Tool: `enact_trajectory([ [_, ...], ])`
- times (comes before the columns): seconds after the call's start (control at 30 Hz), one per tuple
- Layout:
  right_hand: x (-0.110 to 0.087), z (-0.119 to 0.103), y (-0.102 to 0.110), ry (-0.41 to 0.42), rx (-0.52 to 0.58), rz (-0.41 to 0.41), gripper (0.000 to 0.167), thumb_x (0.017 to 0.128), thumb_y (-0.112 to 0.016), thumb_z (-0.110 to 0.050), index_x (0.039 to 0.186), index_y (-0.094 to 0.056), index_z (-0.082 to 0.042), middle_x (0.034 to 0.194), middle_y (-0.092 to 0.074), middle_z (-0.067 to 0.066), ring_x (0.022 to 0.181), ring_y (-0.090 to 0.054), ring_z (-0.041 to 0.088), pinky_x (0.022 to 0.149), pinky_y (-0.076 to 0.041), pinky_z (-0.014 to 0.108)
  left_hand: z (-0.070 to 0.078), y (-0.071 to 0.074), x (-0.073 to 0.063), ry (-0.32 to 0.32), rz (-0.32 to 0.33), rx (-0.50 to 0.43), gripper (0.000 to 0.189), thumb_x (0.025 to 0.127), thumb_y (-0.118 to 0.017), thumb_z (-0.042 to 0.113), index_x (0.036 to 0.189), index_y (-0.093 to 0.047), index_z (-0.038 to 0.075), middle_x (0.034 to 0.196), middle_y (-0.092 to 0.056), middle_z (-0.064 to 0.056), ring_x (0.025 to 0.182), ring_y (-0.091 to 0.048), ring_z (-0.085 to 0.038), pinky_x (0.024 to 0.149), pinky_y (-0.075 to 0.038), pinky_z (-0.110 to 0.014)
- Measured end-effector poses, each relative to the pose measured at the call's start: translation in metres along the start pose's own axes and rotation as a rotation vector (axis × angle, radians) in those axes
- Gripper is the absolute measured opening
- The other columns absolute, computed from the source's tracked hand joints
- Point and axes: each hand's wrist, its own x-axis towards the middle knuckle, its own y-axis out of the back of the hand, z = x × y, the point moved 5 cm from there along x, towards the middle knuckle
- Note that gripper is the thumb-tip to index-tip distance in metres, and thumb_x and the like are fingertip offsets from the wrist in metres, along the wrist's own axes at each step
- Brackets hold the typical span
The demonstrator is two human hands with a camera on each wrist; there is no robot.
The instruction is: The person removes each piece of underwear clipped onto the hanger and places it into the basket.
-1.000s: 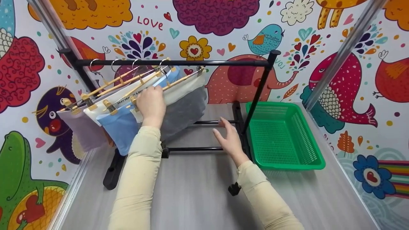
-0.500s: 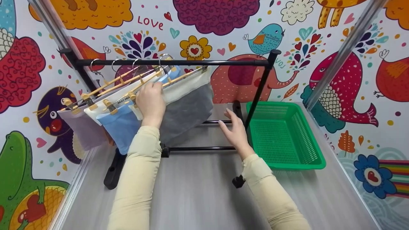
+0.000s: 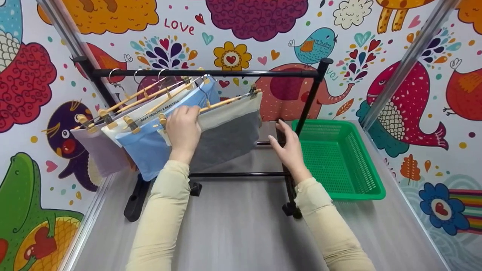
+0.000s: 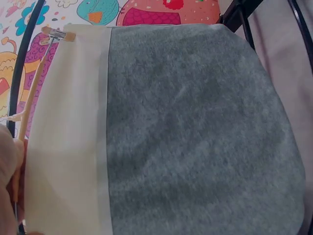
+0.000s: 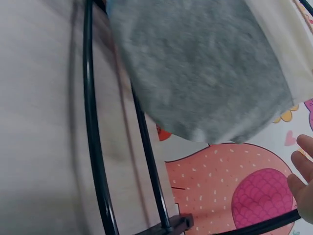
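Note:
My left hand (image 3: 183, 130) grips a wooden clip hanger (image 3: 223, 103) by its bar. From its clips hangs a grey cloth garment (image 3: 229, 135) with a cream top band, filling most of the left wrist view. The hanger's hook is below the black rail (image 3: 244, 73), off it. My right hand (image 3: 289, 148) is held in the air to the right of the garment, fingers spread and holding nothing. Farther left, a blue garment (image 3: 145, 150), a white one with black lettering and a mauve one (image 3: 99, 150) hang from the rail on similar clip hangers.
A green plastic basket (image 3: 367, 165) stands on the grey floor right of the rack. The rack's right post (image 3: 311, 101) rises between my right hand and the basket. Low crossbars (image 3: 241, 174) join its feet. Patterned walls enclose the back and sides.
The hanger's hook has come off the rail and dropped below it. My left hand has moved slightly right and down with the garment. My right hand has shifted right.

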Motion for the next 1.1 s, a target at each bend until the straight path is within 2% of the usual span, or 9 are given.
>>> enact_trajectory([
  [0.33, -0.005, -0.002, 0.018, 0.068, 0.028, 0.023, 0.062, 0.093, -0.07, -0.02, 0.146, -0.044, -0.003, 0.14, -0.054, 0.015, 0.13, -0.046, 0.033, 0.108, -0.034, 0.05, 0.007, -0.007, -0.04, -0.051, -0.017, -0.049, 0.012, 0.082, -0.067, -0.004, 0.09, -0.072, 0.003, 0.083, -0.067, -0.013, 0.073, -0.062, -0.035, 0.064, -0.048, -0.048],
  [0.63, -0.016, 0.003, 0.023, 0.097, -0.019, 0.036, 0.063, 0.091, -0.073, -0.017, 0.146, -0.045, -0.005, 0.138, -0.056, 0.013, 0.127, -0.048, 0.033, 0.106, -0.034, 0.052, 0.022, -0.022, -0.076, -0.064, -0.038, -0.109, 0.015, 0.079, -0.066, -0.005, 0.089, -0.072, 0.004, 0.081, -0.066, -0.01, 0.071, -0.061, -0.033, 0.064, -0.048, -0.046],
  [0.97, -0.029, 0.011, 0.031, 0.066, -0.003, 0.003, 0.062, 0.091, -0.073, -0.015, 0.146, -0.047, -0.009, 0.135, -0.058, 0.012, 0.127, -0.049, 0.028, 0.102, -0.042, 0.046, 0.038, -0.036, -0.101, -0.114, -0.049, -0.149, 0.013, 0.079, -0.071, -0.003, 0.088, -0.072, 0.007, 0.079, -0.064, -0.007, 0.068, -0.061, -0.029, 0.06, -0.048, -0.042],
  [1.1, -0.033, 0.014, 0.033, 0.088, 0.018, 0.005, 0.058, 0.089, -0.074, -0.011, 0.143, -0.052, -0.007, 0.129, -0.062, 0.011, 0.122, -0.054, 0.027, 0.098, -0.044, 0.046, 0.041, -0.04, -0.11, -0.13, -0.06, -0.156, 0.015, 0.077, -0.071, -0.005, 0.087, -0.072, 0.007, 0.078, -0.064, -0.006, 0.068, -0.06, -0.028, 0.06, -0.048, -0.041],
])
